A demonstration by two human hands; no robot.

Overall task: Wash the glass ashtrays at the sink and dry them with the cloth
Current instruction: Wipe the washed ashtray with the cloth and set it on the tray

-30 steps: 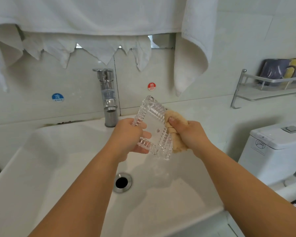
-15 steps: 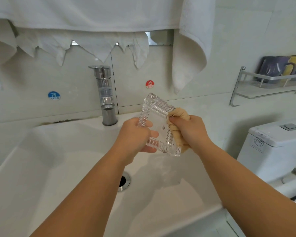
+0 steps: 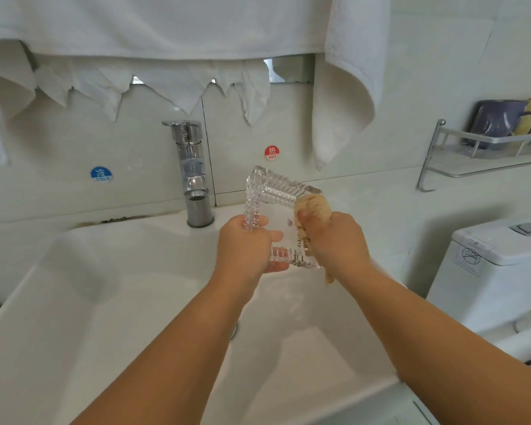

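A square ribbed glass ashtray (image 3: 276,204) is held tilted on edge above the white sink (image 3: 89,302). My left hand (image 3: 246,246) grips its left rim, fingers curled under the lower edge. My right hand (image 3: 334,240) grips a tan cloth (image 3: 313,207) bunched against the ashtray's right side, thumb pressing the cloth onto the glass. A tail of the cloth hangs below my right wrist.
A chrome faucet (image 3: 193,176) stands behind the basin, no water running. White towels (image 3: 344,87) hang above. A metal wall shelf (image 3: 485,148) with packets is at right, a toilet tank (image 3: 497,271) below it. My left forearm covers most of the drain.
The ashtray has turned a little more upright and the cloth has slid up along its right edge. My view has shifted slightly, so my left forearm now hides the drain.
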